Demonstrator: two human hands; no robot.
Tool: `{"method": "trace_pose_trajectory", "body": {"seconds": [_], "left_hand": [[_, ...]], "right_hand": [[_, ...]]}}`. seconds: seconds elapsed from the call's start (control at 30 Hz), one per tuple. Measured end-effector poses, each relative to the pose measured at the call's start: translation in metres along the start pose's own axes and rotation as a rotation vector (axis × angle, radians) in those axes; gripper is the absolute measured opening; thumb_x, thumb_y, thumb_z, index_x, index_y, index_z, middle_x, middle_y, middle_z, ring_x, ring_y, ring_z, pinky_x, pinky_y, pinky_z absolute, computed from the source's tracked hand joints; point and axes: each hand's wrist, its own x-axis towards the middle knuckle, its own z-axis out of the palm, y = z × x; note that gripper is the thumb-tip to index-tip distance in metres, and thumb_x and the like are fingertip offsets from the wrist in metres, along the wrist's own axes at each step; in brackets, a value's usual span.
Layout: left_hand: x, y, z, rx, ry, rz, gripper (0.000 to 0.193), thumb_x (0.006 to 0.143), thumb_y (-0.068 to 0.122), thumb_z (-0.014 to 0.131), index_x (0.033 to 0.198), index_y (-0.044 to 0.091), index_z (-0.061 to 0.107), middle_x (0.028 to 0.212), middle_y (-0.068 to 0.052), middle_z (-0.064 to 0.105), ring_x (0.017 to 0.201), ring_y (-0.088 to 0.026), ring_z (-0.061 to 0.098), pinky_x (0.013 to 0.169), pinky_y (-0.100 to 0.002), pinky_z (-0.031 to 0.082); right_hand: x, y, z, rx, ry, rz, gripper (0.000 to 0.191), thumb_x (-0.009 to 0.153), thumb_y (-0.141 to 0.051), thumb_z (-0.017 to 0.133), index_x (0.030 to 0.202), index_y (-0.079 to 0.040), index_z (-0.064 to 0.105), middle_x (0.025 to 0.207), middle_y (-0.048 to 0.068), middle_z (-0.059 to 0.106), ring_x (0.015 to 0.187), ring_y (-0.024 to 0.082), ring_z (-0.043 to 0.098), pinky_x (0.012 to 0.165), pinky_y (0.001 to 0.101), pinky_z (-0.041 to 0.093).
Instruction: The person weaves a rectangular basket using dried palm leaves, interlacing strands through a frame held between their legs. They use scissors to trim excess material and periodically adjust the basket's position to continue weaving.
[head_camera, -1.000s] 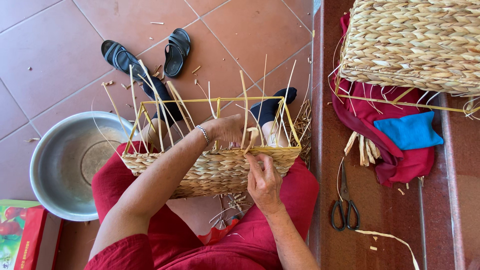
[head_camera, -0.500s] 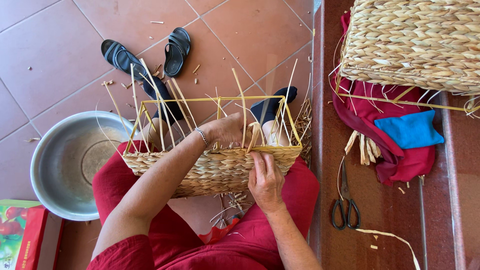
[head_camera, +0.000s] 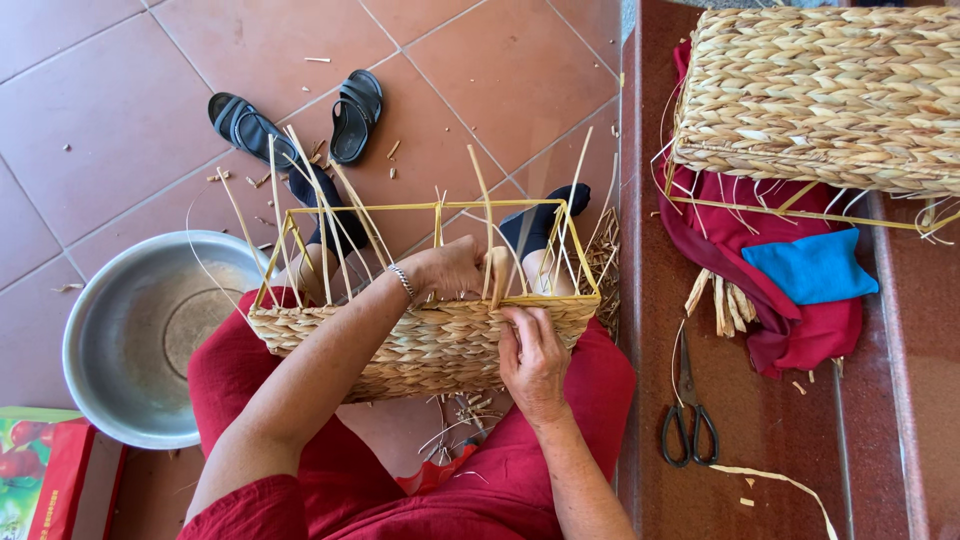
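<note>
A half-woven straw basket on a yellow wire frame rests on my lap, with loose straw stakes sticking up. My left hand, wearing a silver bracelet, reaches over the basket's near wall and pinches a flat straw strand just inside the rim. My right hand presses on the outside of the woven wall near its right corner, fingers on the top row of weave.
A metal basin sits on the tiled floor at left, two black sandals beyond it. On the red ledge at right lie black scissors, a finished woven basket, red and blue cloths, and straw bundles.
The left hand has drawn the straw strand a little to the right along the rim. The right hand shifted slightly up the woven wall. The basket stays put.
</note>
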Motion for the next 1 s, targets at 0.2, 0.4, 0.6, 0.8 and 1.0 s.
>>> {"method": "trace_pose_trajectory", "body": {"seconds": [0.2, 0.4, 0.6, 0.8, 1.0], "left_hand": [[-0.007, -0.01, 0.002, -0.304, -0.045, 0.183, 0.023, 0.072, 0.008, 0.084, 0.094, 0.004, 0.078, 0.08, -0.001, 0.076, 0.07, -0.009, 0.065, 0.062, -0.026, 0.055], [-0.007, -0.006, 0.0, -0.346, -0.076, 0.159, 0.016, 0.085, 0.011, 0.079, 0.096, 0.0, 0.078, 0.081, -0.005, 0.077, 0.07, -0.01, 0.069, 0.062, -0.028, 0.057], [-0.023, 0.0, -0.003, -0.425, -0.115, 0.242, 0.022, 0.093, 0.012, 0.072, 0.112, 0.002, 0.075, 0.087, -0.005, 0.076, 0.074, -0.009, 0.068, 0.067, -0.027, 0.058], [-0.041, 0.001, -0.001, -0.217, 0.109, 0.454, 0.033, 0.087, 0.003, 0.066, 0.12, 0.005, 0.069, 0.095, -0.007, 0.079, 0.083, -0.013, 0.074, 0.077, -0.028, 0.061], [-0.086, -0.006, 0.021, 0.28, 0.493, 0.668, 0.025, 0.082, 0.014, 0.077, 0.102, 0.005, 0.067, 0.092, -0.009, 0.071, 0.089, -0.028, 0.069, 0.081, -0.04, 0.056]], "right_hand": [[0.013, -0.002, -0.001, -0.047, 0.117, -0.09, 0.023, 0.085, -0.005, 0.08, 0.102, -0.006, 0.064, 0.086, 0.007, 0.067, 0.071, 0.025, 0.067, 0.064, 0.0367, 0.051], [0.016, 0.008, 0.005, 0.075, 0.076, -0.046, 0.014, 0.084, -0.001, 0.073, 0.087, -0.007, 0.061, 0.072, 0.005, 0.065, 0.058, 0.019, 0.064, 0.054, 0.0346, 0.05], [-0.022, 0.033, -0.002, 0.01, -0.283, -0.045, 0.011, 0.079, -0.002, 0.067, 0.075, -0.006, 0.057, 0.059, 0.005, 0.061, 0.045, 0.016, 0.059, 0.042, 0.0333, 0.05], [-0.08, 0.047, -0.043, -0.125, -0.565, 0.055, 0.009, 0.069, -0.001, 0.069, 0.073, -0.004, 0.062, 0.057, 0.006, 0.062, 0.041, 0.017, 0.059, 0.045, 0.0376, 0.054], [-0.079, 0.047, -0.073, -0.113, -0.603, 0.09, 0.016, 0.075, -0.015, 0.081, 0.081, -0.009, 0.067, 0.076, 0.008, 0.072, 0.068, 0.021, 0.07, 0.064, 0.0412, 0.06]]}}
